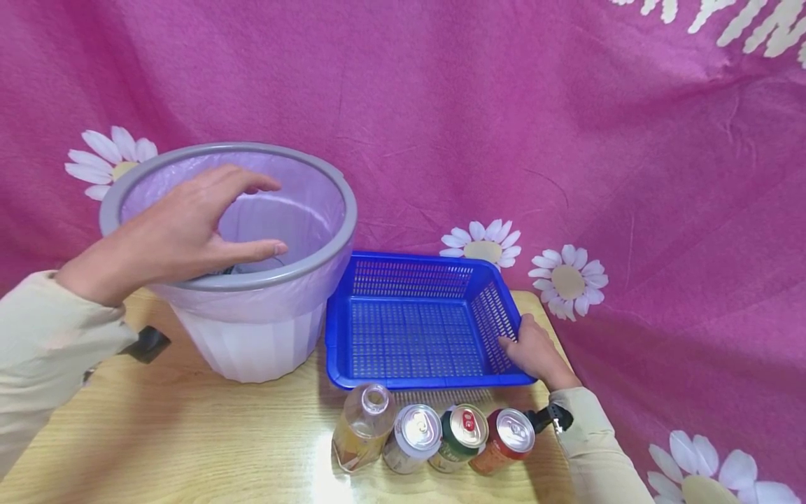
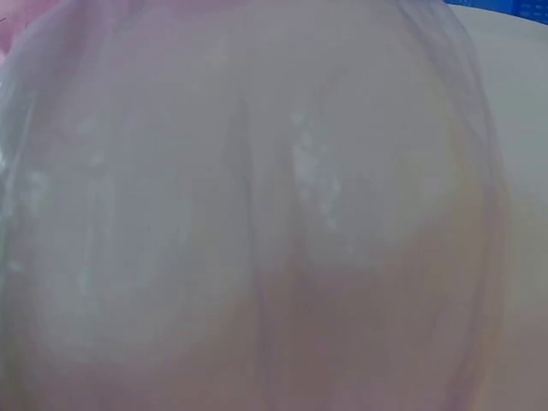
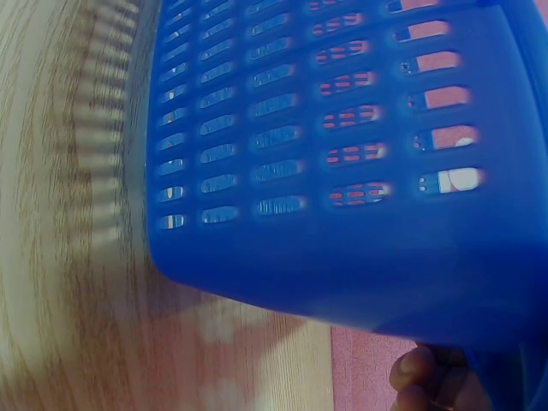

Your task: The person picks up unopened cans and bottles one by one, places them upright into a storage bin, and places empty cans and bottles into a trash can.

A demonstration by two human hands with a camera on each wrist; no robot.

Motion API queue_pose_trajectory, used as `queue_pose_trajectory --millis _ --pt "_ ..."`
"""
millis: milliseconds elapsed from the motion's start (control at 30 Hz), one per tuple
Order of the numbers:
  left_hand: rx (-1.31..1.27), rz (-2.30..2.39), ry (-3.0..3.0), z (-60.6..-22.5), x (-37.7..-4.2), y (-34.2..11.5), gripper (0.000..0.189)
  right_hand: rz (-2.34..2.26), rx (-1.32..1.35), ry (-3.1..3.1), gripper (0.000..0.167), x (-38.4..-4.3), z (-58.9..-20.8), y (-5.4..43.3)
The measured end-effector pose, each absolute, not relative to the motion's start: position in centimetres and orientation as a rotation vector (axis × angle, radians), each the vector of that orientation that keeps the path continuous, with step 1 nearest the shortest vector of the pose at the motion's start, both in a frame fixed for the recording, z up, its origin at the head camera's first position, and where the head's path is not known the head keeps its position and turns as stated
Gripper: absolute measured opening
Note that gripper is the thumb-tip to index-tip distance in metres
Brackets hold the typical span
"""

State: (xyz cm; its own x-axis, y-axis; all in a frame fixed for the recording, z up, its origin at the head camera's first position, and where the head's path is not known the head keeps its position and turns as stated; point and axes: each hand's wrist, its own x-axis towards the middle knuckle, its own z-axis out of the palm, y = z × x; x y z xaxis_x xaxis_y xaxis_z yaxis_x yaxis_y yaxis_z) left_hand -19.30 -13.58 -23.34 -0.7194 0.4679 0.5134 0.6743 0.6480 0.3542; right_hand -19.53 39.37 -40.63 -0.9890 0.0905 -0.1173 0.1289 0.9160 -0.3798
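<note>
My left hand [image 1: 182, 227] hovers over the mouth of a white bin [image 1: 252, 350] with a grey rim and a translucent lilac liner. Its thumb and fingers are spread apart with nothing between them. A sliver of something dark shows inside the bin below the thumb, too little to identify. On the right, my right hand [image 1: 538, 355] grips the right rim of a blue plastic basket [image 1: 409, 336], thumb on the inner side. The basket holds nothing. In the right wrist view, fingertips [image 3: 419, 368] show under the basket's rim. The left wrist view shows only the bin's lined wall [image 2: 257, 214] close up.
In front of the basket stand a clear bottle [image 1: 362, 434] with no cap, a white can [image 1: 412, 437], a green can [image 1: 462, 437] and a red can [image 1: 504, 441], in a row. All sit on a wooden table [image 1: 208, 434]. A pink flowered cloth [image 1: 403, 126] hangs behind.
</note>
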Motion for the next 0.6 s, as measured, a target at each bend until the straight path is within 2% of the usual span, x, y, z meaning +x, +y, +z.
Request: queue_pose_trajectory --millis 233,600 --pt "-0.871 -0.775 -2.508 -23.18 -19.27 -13.6 0.078 -0.61 0.173 2.97 0.052 -19.47 -40.38 39.31" --pt "-0.936 -0.753 -2.406 -23.45 -19.27 -13.52 0.06 -0.603 0.175 2.987 0.052 -19.37 -40.56 39.35"
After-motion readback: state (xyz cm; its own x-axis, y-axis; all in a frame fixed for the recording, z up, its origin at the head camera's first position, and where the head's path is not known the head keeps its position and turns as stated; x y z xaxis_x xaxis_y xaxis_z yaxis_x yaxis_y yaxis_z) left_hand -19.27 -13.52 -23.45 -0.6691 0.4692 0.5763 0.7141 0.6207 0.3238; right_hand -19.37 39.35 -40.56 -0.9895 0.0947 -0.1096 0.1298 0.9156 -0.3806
